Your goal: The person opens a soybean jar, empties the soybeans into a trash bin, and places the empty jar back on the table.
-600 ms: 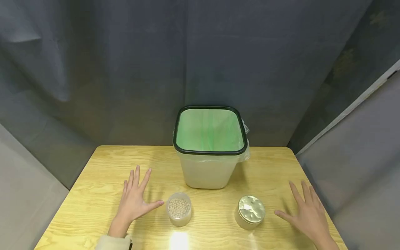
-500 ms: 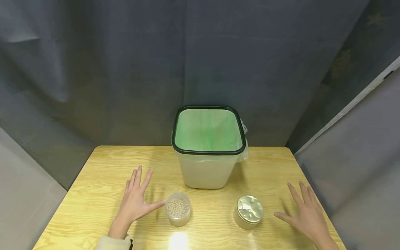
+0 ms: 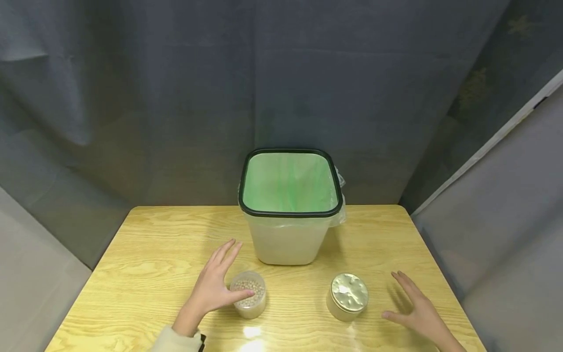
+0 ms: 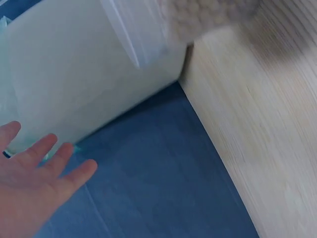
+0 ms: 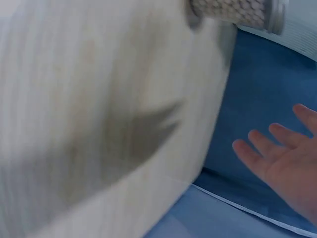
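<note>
2 hands, bottom of frame, fingers loosely spread, thumbs out, gripping nothing. Left hand (image 3: 214, 289), lower centre-left, fingers angled up-right, thumb crossing in front of 1 tub (image 3: 252, 308) of pale balls; can't tell if touching. Right hand (image 3: 420, 314), lower right, thumb toward 1 gold-lidded jar (image 3: 348, 296), apart from it. Tub and jar upright on 1 wood-grain tabletop (image 3: 162, 264), lower centre. Behind, mid-frame: 1 black-rimmed bin (image 3: 288, 242), green inside. Dark curtain (image 3: 189, 98) across upper frame.

wide lane of tabletop (image 3: 299, 298) between bead-filled jar (image 3: 258, 301) and gold-lidded jar (image 3: 347, 297), black-rimmed bin (image 3: 288, 239) blocking its far end, narrower gap from gold-lidded jar to right hand (image 3: 419, 313)
</note>
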{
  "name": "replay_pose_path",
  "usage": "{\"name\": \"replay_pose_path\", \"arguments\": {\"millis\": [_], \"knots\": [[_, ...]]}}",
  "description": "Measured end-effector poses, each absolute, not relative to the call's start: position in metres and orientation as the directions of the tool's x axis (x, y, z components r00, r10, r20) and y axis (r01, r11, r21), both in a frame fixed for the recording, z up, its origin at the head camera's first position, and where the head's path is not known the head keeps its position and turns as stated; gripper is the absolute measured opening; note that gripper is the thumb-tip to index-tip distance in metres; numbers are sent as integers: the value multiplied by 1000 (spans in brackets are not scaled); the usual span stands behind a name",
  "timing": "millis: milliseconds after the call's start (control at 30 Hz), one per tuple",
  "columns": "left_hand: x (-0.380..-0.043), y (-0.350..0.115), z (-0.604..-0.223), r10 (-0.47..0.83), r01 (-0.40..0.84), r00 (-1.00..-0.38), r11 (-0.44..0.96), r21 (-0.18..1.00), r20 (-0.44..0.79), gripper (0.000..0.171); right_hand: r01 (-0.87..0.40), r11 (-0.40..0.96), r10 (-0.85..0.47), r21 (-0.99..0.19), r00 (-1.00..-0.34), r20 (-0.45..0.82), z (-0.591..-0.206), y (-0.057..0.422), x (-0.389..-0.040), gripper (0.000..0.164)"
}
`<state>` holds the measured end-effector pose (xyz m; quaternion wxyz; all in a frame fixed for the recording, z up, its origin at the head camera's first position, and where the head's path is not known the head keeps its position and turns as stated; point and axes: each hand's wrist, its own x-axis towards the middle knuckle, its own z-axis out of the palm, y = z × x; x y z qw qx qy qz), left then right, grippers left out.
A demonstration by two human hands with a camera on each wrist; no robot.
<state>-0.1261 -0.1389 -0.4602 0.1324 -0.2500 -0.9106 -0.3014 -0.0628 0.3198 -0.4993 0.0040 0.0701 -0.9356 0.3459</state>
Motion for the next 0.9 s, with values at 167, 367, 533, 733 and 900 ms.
{"name": "replay_pose_path", "arguments": {"millis": [167,367,533,733,900], "knots": [[-126,-122,-464,407,569,-821,631,527,399,103,-169,683,-163,-711,-984,77,-517,316,-63,95],[-126,-103,-470,450,596,-802,564,571,392,104,-190,605,-174,-773,-979,105,-533,307,-64,100],[-127,-90,-472,502,625,-776,532,571,381,102,-177,510,-191,-841,-978,90,-544,301,-64,102],[-129,-79,-473,546,641,-761,550,535,350,102,-138,424,-193,-895,-979,60,-554,292,-68,98],[-132,-72,-476,572,636,-763,579,510,301,102,-111,414,-184,-904,-982,36,-561,285,-70,99]]}}
